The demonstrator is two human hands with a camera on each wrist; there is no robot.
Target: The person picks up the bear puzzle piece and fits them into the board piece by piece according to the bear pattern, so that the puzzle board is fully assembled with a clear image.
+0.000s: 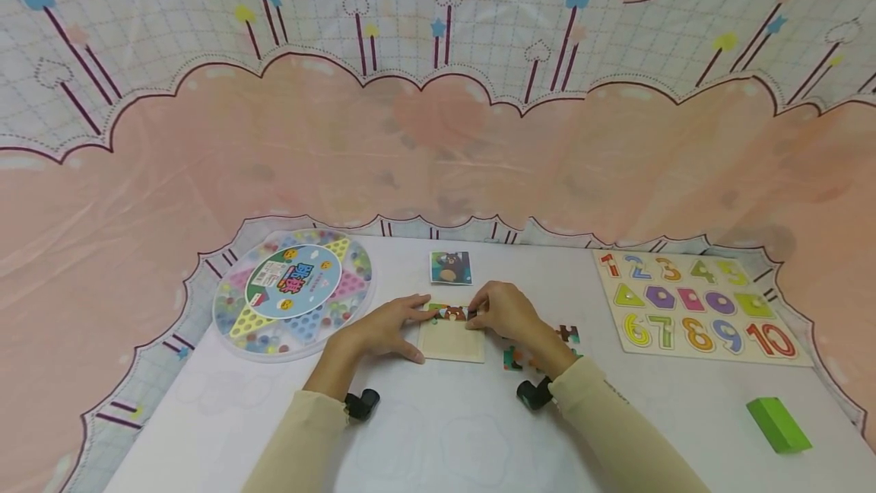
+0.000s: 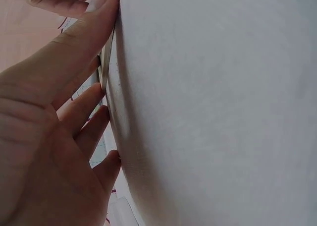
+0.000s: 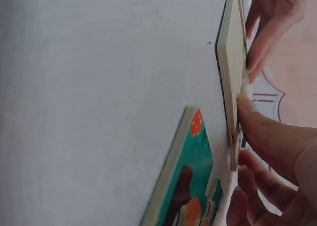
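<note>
On the white table lies a square wooden puzzle tray, with pieces showing a brown bear's head along its far edge. The left hand rests at the tray's left side, its fingers spread and fairly straight; in the left wrist view that hand touches the tray edge. At the tray's far right corner the right hand pinches a small dark puzzle piece. The right wrist view has the right hand against the tray, thumb on top, the piece hidden.
Loose puzzle pieces lie right of the tray, partly under the right forearm. Behind the tray is a bear picture card. A round marble game board lies left, a number board right, with a green block nearer.
</note>
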